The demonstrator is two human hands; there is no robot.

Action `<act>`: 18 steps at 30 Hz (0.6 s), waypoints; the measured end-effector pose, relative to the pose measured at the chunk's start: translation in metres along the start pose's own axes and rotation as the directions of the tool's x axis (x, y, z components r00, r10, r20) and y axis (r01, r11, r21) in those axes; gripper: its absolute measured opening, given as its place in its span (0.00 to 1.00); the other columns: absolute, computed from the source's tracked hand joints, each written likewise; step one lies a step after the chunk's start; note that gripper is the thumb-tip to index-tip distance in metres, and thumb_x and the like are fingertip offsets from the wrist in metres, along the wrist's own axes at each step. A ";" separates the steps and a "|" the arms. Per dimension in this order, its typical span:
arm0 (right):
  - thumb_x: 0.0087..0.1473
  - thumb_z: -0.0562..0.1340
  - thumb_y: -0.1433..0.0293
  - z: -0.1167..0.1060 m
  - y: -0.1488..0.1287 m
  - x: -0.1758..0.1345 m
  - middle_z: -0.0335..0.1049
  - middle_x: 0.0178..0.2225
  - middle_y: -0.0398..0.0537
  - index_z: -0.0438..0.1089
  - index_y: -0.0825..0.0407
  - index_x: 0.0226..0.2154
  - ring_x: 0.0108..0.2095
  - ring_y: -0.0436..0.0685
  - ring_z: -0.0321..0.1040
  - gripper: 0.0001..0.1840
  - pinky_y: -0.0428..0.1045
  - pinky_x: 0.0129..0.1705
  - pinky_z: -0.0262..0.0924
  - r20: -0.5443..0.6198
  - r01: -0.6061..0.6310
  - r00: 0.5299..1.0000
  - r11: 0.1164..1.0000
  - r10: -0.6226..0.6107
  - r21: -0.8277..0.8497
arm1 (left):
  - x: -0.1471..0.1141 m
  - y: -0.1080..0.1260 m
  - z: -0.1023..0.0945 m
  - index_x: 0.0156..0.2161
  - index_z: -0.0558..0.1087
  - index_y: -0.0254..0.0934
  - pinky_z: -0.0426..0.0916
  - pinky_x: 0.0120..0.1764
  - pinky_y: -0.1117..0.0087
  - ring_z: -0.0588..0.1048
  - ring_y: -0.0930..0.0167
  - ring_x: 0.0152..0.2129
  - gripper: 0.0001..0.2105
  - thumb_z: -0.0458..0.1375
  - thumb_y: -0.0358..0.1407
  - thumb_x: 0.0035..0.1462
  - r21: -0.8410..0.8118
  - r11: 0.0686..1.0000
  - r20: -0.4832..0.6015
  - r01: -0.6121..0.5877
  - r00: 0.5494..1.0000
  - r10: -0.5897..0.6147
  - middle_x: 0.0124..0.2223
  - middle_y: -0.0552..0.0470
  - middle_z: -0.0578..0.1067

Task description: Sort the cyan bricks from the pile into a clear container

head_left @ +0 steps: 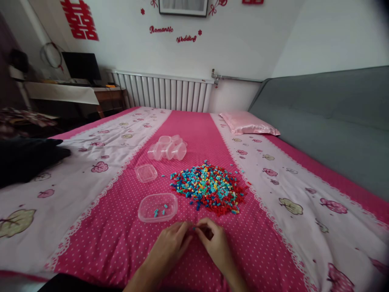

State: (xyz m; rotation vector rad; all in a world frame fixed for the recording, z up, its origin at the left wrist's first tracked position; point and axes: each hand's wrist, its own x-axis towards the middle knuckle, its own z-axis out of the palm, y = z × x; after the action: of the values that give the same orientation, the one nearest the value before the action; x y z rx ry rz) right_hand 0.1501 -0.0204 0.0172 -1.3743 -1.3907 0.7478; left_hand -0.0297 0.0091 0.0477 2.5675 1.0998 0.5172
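Observation:
My left hand (174, 240) and my right hand (212, 235) meet above the pink dotted bedspread, fingertips pinched together. Between them shows a tiny blue building brick (193, 229), mostly hidden by the fingers. Just beyond my right hand spreads a large pile of small building bricks (209, 186) in blue, turquoise, red, yellow and green. Left of the pile sits an open clear plastic container (142, 215), with several light-blue pieces (156, 212) lying in it. Which hand bears the brick's weight I cannot tell; both appear to grip it.
A clear lid or shallow box (146, 173) lies behind the container. Farther back are stacked clear containers (167, 148). A pink pillow (247, 123) rests near the grey headboard (322, 109). Dark clothing (30, 158) lies at the left. A radiator (164, 91) lines the wall.

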 end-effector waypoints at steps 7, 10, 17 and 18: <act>0.53 0.63 0.72 -0.001 -0.004 0.000 0.79 0.33 0.46 0.76 0.50 0.31 0.36 0.58 0.75 0.05 0.48 0.40 0.65 0.119 -0.012 0.993 1.000 0.011 0.012 | 0.001 -0.006 0.004 0.41 0.72 0.41 0.71 0.40 0.68 0.79 0.65 0.36 0.08 0.51 0.30 0.68 -0.035 0.999 0.007 -0.022 1.000 0.022 0.39 0.51 0.80; 0.53 0.63 0.73 0.000 -0.003 0.000 0.80 0.34 0.46 0.77 0.50 0.33 0.37 0.58 0.75 0.06 0.49 0.41 0.65 0.118 -0.040 0.992 0.998 0.034 0.048 | 0.001 -0.009 0.006 0.42 0.73 0.41 0.72 0.39 0.67 0.79 0.64 0.36 0.09 0.51 0.29 0.67 -0.031 0.999 -0.015 -0.042 0.999 0.041 0.39 0.50 0.80; 0.53 0.64 0.73 0.002 -0.001 0.000 0.79 0.33 0.46 0.77 0.50 0.33 0.35 0.57 0.74 0.05 0.48 0.39 0.63 0.086 -0.031 0.996 0.999 0.033 -0.024 | 0.002 -0.008 0.005 0.43 0.73 0.42 0.72 0.40 0.69 0.80 0.65 0.36 0.07 0.54 0.29 0.65 -0.069 0.998 -0.044 0.012 0.999 -0.015 0.39 0.51 0.81; 0.53 0.64 0.73 0.002 -0.001 0.000 0.79 0.33 0.46 0.77 0.50 0.33 0.35 0.57 0.74 0.05 0.48 0.39 0.63 0.084 -0.031 0.996 0.999 0.033 -0.029 | 0.002 -0.008 0.004 0.43 0.73 0.41 0.72 0.40 0.69 0.80 0.65 0.36 0.07 0.55 0.28 0.65 -0.065 0.998 -0.045 0.022 0.999 -0.025 0.39 0.52 0.81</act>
State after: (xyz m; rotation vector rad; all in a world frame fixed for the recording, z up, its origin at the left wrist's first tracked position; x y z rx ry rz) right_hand 0.1480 -0.0202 0.0175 -1.4033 -1.4527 0.8184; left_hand -0.0315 0.0154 0.0409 2.4965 1.1087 0.5986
